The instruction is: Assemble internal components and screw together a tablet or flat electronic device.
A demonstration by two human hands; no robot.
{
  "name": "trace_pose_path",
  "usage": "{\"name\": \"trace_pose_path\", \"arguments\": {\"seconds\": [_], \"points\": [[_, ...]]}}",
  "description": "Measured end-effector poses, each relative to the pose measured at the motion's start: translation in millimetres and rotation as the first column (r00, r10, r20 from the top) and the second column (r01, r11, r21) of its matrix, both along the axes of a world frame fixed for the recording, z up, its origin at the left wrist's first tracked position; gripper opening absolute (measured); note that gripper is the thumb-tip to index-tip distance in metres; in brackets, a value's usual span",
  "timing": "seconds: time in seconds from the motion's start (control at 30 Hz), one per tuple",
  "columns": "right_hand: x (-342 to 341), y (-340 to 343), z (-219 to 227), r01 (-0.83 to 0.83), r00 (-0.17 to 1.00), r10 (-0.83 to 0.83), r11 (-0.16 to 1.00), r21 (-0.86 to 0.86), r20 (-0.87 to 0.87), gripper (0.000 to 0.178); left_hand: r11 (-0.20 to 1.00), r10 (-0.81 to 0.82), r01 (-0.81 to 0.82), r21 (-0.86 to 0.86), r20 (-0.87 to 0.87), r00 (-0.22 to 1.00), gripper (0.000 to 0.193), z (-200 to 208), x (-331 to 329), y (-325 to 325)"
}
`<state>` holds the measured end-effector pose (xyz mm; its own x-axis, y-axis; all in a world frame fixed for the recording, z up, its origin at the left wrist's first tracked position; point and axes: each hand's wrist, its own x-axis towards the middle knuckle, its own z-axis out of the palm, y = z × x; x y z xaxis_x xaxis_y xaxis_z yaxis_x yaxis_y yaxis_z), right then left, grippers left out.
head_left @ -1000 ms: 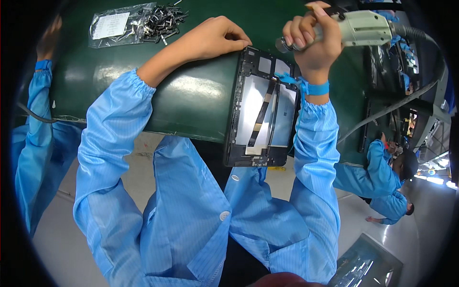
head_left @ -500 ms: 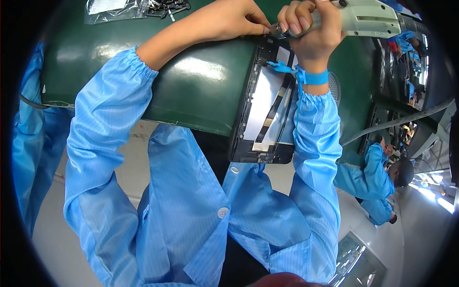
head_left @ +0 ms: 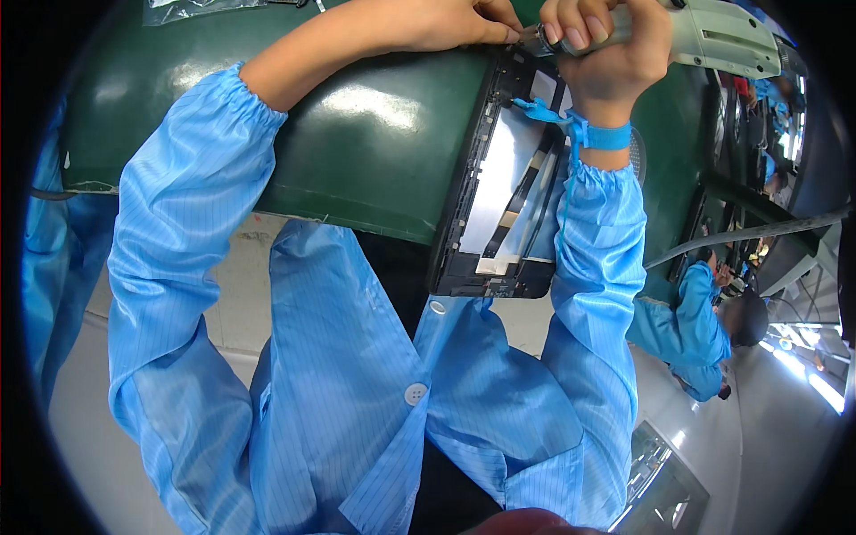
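Note:
My right hand [head_left: 615, 53] is wrapped round a pale green electric screwdriver [head_left: 727, 40], held nearly level with its tip pointing left. That tip is close to the far end of an opened tablet [head_left: 499, 165], which has a black frame, a silver sheet and a dark flat ribbon cable. Beside the tip, my left hand [head_left: 446, 22] has its thumb and fingers pinched together. Whatever sits between those fingertips is too small or hidden to make out. A blue wrist strap [head_left: 606, 137] circles my right wrist, its clip lying over the tablet.
The tablet lies on a green worktop [head_left: 374, 169], its near end reaching past the front edge. A clear plastic bag [head_left: 192, 9] is at the far left. On the right runs a grey cable [head_left: 749, 234], and a person in blue [head_left: 700, 312] sits beyond it.
The view has shifted slightly, so the bag and small dark parts at far left have mostly left the picture. Both hands keep their grip by the tablet's far end.

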<state>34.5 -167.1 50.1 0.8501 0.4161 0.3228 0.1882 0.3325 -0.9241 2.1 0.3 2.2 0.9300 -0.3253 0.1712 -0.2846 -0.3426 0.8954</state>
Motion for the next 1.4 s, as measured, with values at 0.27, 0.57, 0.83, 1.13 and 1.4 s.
{"name": "trace_pose_path", "arguments": {"seconds": [0.27, 0.57, 0.83, 1.13, 1.4], "points": [[-4, 2, 2, 0.04, 0.999, -0.039, 0.999, -0.035, 0.026, 0.025, 1.0, -0.005, 0.005, 0.009, 0.0, 1.0, 0.021, 4, -4, 1], [-9, 10, 5, 0.104, 0.994, -0.101, 0.992, -0.071, 0.048, 0.026, 1.0, 0.001, -0.001, 0.006, -0.004, 1.0, 0.022, 5, -6, 0], [-1, 11, -5, -0.01, 0.999, 0.007, 0.998, -0.066, -0.041, 0.028, 1.0, -0.026, 0.026, 0.016, 0.003, 1.0, 0.023, 8, -8, 2], [-4, 12, 4, 0.068, 0.995, -0.07, 0.997, -0.029, -0.065, 0.027, 0.996, -0.003, 0.008, 0.088, -0.062, 0.998, 0.024, 16, -8, 0], [-5, 10, 4, 0.089, 0.995, -0.089, 0.996, 0.019, -0.043, 0.026, 0.998, -0.006, 0.013, 0.067, -0.102, 0.995, 0.025, 22, -9, -2]]}}
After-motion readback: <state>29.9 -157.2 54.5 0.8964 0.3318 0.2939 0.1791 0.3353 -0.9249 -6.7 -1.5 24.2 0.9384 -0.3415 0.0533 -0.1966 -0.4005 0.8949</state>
